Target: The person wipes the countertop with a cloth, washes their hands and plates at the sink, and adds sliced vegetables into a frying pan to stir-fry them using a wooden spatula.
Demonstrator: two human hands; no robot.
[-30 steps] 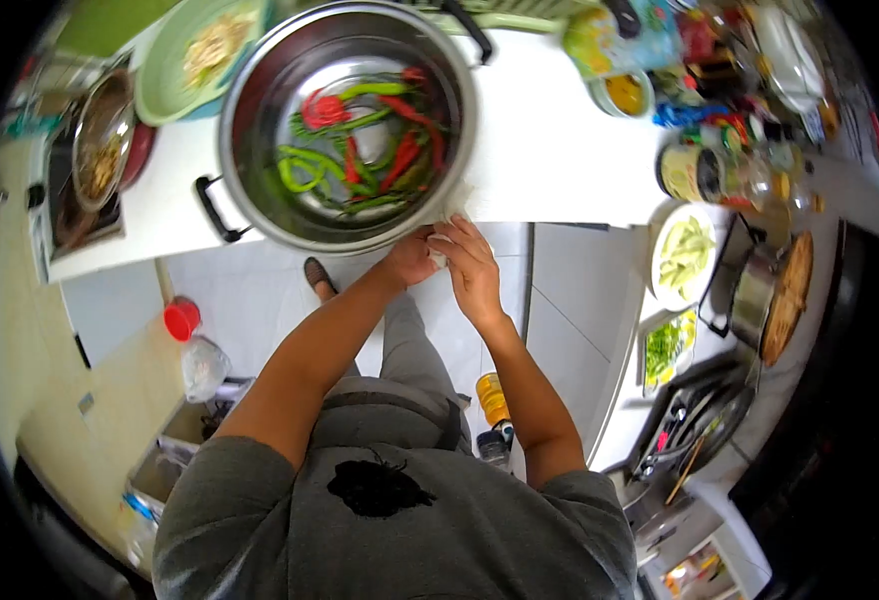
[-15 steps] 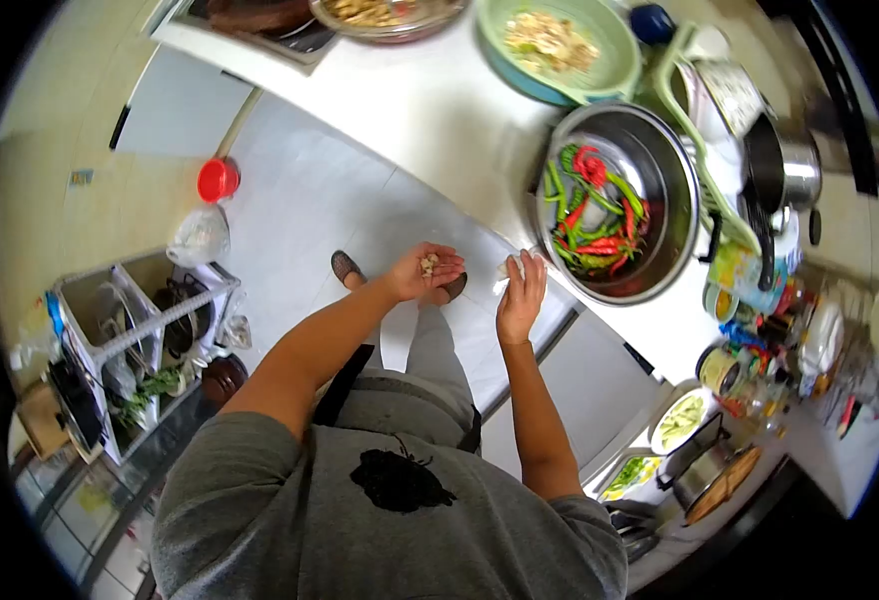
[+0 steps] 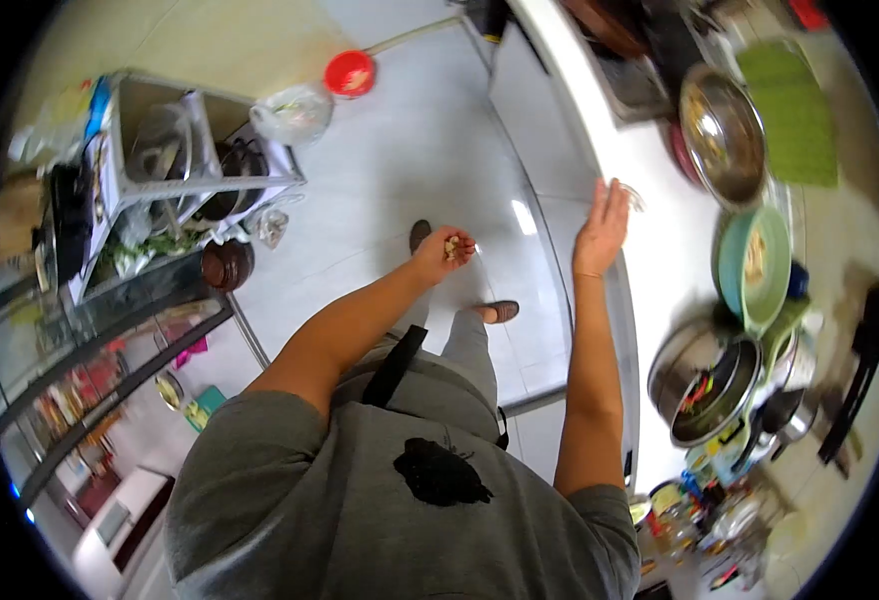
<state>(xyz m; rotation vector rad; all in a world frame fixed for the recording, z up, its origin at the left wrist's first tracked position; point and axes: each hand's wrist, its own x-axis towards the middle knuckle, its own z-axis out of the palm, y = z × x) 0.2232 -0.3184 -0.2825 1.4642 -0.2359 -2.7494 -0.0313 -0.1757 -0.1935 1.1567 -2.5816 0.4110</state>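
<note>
Small pale pieces [image 3: 451,250] rest in the palm of my left hand [image 3: 442,256], whose fingers curl round them above the floor. My right hand [image 3: 603,232] reaches out to the edge of the white counter [image 3: 625,300], its fingers stretched and lying close together. Right at those fingertips shows a thin whitish thing [image 3: 635,197], blurred; whether the hand touches it I cannot tell. Farther along the counter, a deep steel pot [image 3: 668,375] with red and green chillies [image 3: 698,392] is the nearest vessel on my right arm's far side.
A green basin [image 3: 735,265] and a steel bowl [image 3: 725,130] line the counter. Bottles and jars [image 3: 690,515] crowd its near end. On the floor at the back are a red bucket [image 3: 350,74] and a white plastic bag [image 3: 295,115]; a storage rack [image 3: 210,185] stands at left.
My view and body have turned left. My right hand has moved from beside the chilli pot to farther up the counter edge. The left fingers have curled more round the pale pieces.
</note>
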